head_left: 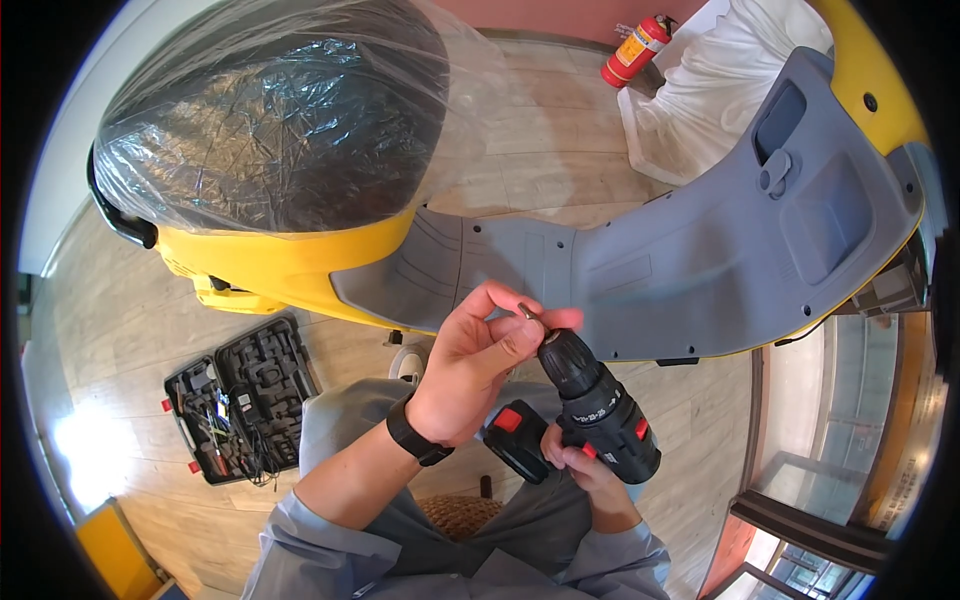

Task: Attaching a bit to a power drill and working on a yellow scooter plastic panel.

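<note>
My left hand (pixel 485 350), with a black band at its wrist, pinches a small metal bit (pixel 530 314) at the nose of a black cordless drill (pixel 595 400) with red buttons. My right hand (pixel 590 470) grips the drill's handle from below, its fingers partly hidden. The drill's battery (pixel 510 440), with a red latch, shows to the left of that hand. Behind the drill lies the grey footboard (pixel 640 290) of a yellow scooter (pixel 270 265), whose seat (pixel 280 120) is wrapped in clear plastic film.
An open tool case (pixel 260 380) with tools and cables lies on the wood-look floor (pixel 120 350) at left. A red fire extinguisher (pixel 637 50) and white crumpled sheeting (pixel 720 100) are at back right. A woven stool (pixel 460 512) shows between my legs. Glass panels (pixel 840 420) stand at right.
</note>
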The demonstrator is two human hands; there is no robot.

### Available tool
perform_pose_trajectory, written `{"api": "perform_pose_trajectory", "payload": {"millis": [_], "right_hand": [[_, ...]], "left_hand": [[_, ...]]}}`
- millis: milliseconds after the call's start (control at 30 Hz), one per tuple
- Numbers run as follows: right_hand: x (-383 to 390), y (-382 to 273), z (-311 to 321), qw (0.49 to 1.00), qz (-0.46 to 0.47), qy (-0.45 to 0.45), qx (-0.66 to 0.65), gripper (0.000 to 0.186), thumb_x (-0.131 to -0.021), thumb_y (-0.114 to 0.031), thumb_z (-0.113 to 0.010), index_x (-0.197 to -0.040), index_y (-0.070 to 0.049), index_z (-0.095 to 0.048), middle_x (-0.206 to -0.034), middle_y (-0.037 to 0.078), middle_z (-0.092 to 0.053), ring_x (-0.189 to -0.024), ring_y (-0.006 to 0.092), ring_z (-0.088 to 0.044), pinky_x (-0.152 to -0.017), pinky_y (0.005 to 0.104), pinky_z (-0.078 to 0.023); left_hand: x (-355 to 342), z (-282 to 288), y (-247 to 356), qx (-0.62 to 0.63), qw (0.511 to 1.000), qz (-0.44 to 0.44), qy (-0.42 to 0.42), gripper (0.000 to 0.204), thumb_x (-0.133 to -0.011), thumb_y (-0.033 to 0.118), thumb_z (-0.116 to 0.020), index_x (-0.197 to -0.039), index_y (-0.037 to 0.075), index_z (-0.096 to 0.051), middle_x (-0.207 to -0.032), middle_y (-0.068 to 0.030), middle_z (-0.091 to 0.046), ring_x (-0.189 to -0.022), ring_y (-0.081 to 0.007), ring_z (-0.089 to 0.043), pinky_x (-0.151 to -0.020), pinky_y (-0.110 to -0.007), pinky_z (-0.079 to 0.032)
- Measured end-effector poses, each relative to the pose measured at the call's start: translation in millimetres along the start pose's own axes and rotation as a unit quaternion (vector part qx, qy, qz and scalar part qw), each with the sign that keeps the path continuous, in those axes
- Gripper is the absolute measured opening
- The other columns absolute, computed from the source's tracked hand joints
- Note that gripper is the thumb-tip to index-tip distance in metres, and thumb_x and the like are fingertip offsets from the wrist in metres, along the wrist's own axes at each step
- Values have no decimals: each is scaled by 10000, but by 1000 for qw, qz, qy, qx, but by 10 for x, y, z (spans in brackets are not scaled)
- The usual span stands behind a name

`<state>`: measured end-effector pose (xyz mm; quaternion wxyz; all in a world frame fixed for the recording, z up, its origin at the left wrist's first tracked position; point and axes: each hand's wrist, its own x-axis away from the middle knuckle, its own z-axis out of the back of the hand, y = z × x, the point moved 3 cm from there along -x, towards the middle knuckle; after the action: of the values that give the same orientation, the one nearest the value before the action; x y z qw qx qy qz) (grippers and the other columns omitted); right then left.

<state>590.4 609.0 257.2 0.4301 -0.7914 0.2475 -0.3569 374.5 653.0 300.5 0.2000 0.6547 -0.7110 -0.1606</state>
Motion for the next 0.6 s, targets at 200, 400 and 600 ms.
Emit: {"api": "perform_pose_trajectory", "payload": {"millis": [200, 400, 600], "right_hand": [[-15, -79, -84, 1000, 6, 14, -4, 371, -783, -317, -746, -904, -36, -536, -667, 27, -504, -622, 145, -496, -609, 284, -403], [-22, -116, -124, 995, 14, -53, -87, 202, -829, -202, -711, -882, -59, -578, -729, 14, -531, -661, 110, -483, -641, 250, -375], [20, -113, -104, 993, 71, 14, 91, 235, -799, -231, -715, -867, -55, -574, -704, 7, -509, -653, 139, -483, -629, 272, -382]], "left_hand": [[38, -12, 23, -23, 999, 4, 37, 91, -1004, 59, -551, -1070, 34, -608, -1214, -189, -674, -1087, -193, -649, -976, -339, -489], [77, -55, 7, -117, 988, -98, -5, 86, -1008, 56, -555, -1056, 9, -610, -1159, -191, -694, -1042, -193, -666, -936, -338, -518], [152, -105, 12, -164, 977, -136, -14, 85, -989, 85, -597, -1021, 6, -590, -1101, -251, -688, -1045, -283, -682, -929, -399, -534]]}}
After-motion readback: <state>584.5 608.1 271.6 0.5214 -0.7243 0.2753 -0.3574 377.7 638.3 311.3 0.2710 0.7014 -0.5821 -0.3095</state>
